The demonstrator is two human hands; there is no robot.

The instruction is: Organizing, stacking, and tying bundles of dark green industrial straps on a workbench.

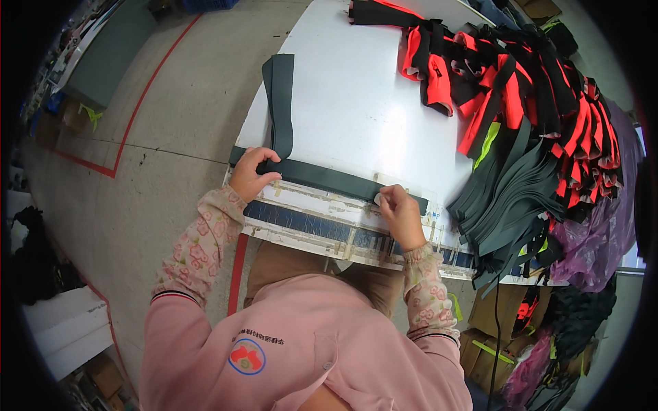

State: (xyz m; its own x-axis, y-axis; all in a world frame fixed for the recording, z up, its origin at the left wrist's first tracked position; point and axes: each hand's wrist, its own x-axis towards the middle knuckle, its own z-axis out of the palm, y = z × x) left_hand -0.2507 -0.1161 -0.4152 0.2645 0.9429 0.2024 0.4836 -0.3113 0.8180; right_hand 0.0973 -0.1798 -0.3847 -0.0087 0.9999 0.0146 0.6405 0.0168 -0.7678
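A long dark green strap (329,179) lies flat along the near part of the white table. At its left part, my left hand (251,175) has thumb and forefinger apart, spanning the strap's edges. My right hand (404,218) is closed in a pinch near the strap's right end, on a small pale piece (378,198) whose kind I cannot make out. Another dark green strap (279,103), folded over, runs away from me at the table's left side, its near end meeting the first strap by my left hand.
Many dark green straps (507,185) are heaped at the table's right. Beyond them lie piled red-and-black strap pieces (507,82) and a purple plastic bag (589,236). Worn tape strips (308,218) cover the near edge of the white table (349,103). Cardboard boxes (490,312) stand below right.
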